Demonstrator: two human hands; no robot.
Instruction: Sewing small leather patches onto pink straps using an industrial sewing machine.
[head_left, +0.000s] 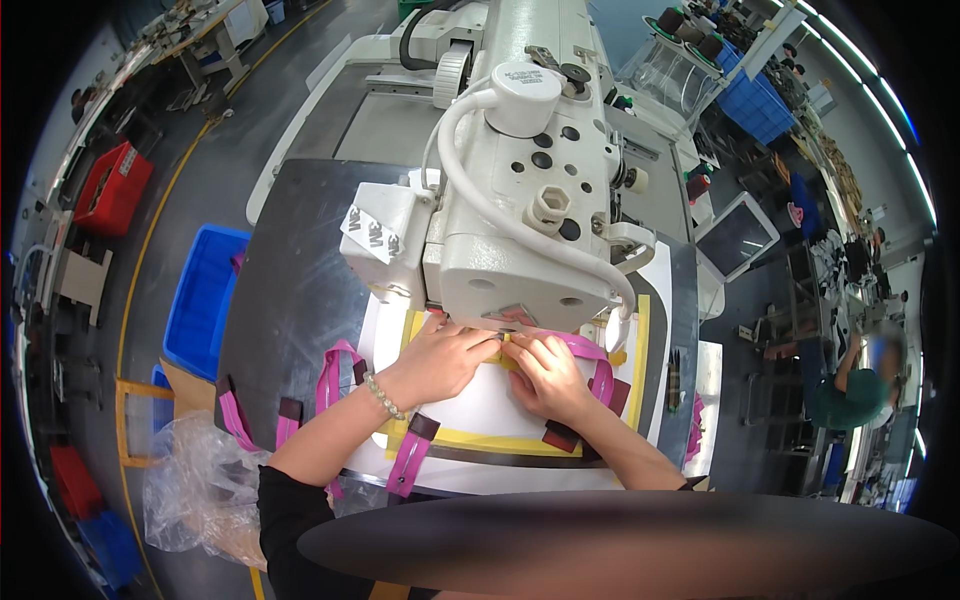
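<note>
Both hands work close together under the head of a large white sewing machine. My left hand, with a beaded bracelet at its wrist, has its fingers bent and pressed together; what lies under the fingertips is hidden. The fingertips of my right hand press down beside it, closed on a magenta strap that comes out behind the hand and curves right. Below them lies a white sheet bordered with yellow tape. Another magenta strap with a dark end tab lies nearer me.
More magenta straps lie left of my forearm. A blue bin and clear plastic bags stand left of the table. A tilted screen is at the right. Farther right, a person in green is nearby.
</note>
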